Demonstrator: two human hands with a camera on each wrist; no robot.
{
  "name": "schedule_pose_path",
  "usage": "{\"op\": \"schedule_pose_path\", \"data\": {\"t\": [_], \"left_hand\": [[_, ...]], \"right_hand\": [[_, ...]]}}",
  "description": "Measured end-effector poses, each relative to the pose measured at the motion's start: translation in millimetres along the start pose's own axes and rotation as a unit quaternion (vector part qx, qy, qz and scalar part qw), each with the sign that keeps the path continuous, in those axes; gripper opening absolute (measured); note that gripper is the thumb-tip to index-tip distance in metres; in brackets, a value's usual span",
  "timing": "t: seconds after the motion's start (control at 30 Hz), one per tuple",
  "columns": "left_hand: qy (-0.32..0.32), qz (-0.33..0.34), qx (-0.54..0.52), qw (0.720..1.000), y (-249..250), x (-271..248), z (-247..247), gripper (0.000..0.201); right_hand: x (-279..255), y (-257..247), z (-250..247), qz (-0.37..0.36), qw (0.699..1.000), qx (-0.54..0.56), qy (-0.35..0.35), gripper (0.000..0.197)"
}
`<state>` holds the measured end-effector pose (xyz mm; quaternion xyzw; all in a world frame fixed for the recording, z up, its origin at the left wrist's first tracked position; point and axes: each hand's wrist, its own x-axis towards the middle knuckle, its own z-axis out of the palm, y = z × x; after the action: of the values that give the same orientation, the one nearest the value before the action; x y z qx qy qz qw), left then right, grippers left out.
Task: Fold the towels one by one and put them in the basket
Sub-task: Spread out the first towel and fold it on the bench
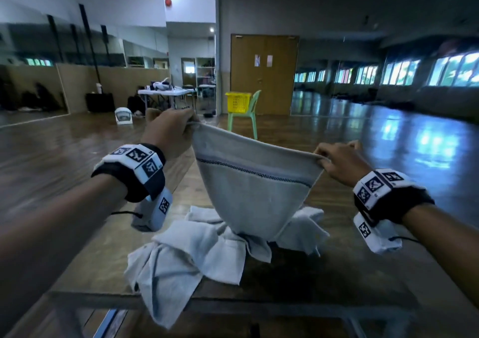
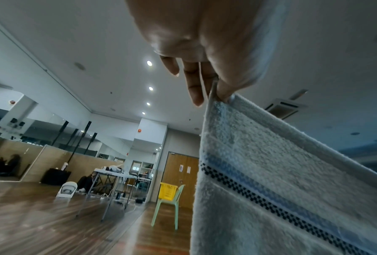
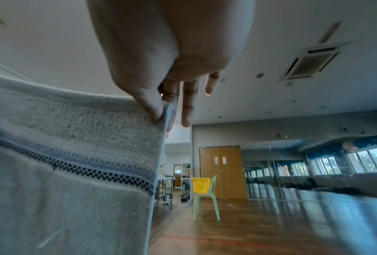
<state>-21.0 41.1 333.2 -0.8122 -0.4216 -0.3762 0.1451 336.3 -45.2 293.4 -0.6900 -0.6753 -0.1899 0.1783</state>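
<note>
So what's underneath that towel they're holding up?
Under the held towel, pinched by the left hand and right hand, lies a pile of unfolded towels on the table. The pile's middle is hidden.

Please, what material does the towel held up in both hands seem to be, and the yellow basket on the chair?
Towel: soft looped terry cloth, probably cotton; fuzzy matte pile, woven checkered stripe. Yellow basket: apparently glossy moulded plastic with perforated lattice walls, though distant.
</note>
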Motion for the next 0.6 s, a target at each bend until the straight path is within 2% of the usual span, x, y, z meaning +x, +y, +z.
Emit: {"op": "schedule_pose_path", "data": {"t": [0.33,0.47,0.53,0.6], "left_hand": [[0.037,0.009,-0.004,0.999,14,69,-101,0.015],[0.085,0.009,0.016,0.996,20,89,-142,0.015],[0.103,0.007,0.019,0.995,24,98,-161,0.016],[0.119,-0.006,0.038,0.992,28,106,-178,0.017]], "right_hand": [[46,-4,-150,-0.033,0.987,-0.020,0.154,0.013],[51,-9,-209,-0.038,0.976,-0.014,0.213,0.009],[54,-9,-233,-0.025,0.976,0.017,0.217,0.008],[56,-7,-254,-0.028,0.969,0.101,0.224,0.013]]}}
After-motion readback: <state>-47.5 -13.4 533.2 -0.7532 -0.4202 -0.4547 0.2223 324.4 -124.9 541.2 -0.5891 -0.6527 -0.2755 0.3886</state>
